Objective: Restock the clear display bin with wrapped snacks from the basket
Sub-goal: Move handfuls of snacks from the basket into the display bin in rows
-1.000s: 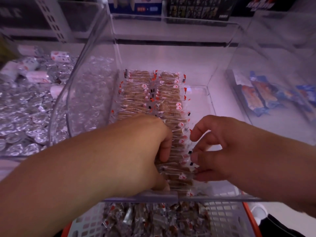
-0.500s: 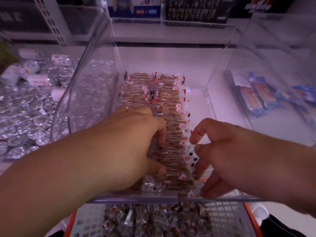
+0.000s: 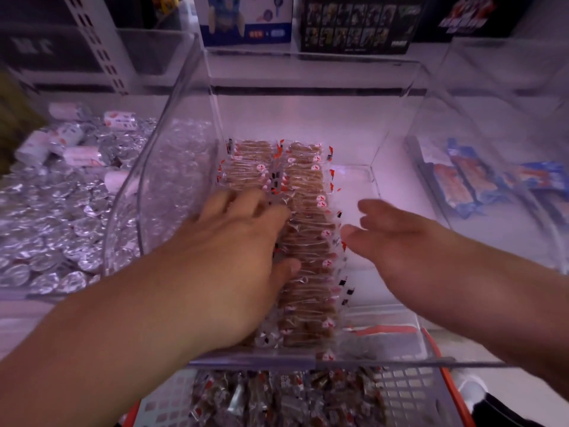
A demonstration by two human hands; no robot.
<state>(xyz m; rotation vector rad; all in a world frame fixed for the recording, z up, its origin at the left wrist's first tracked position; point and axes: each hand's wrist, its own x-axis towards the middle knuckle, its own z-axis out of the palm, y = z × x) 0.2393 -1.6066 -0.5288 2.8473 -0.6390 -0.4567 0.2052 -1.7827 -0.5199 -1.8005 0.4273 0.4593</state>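
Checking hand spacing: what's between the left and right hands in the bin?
Head view: the right-hand row of wrapped snacks lies between the left hand and right hand, inside the clear bin.

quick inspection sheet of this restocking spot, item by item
surface: white shelf under the bins
job's things: clear display bin holds two rows of wrapped snacks; its right side bare; basket below with more
clutter: nothing seen
grippers: left hand lies flat on the left row; right hand open beside the right row, holding nothing
cables: nothing seen
surroundings: foil-wrapped sweets left, blue packets right, boxes behind
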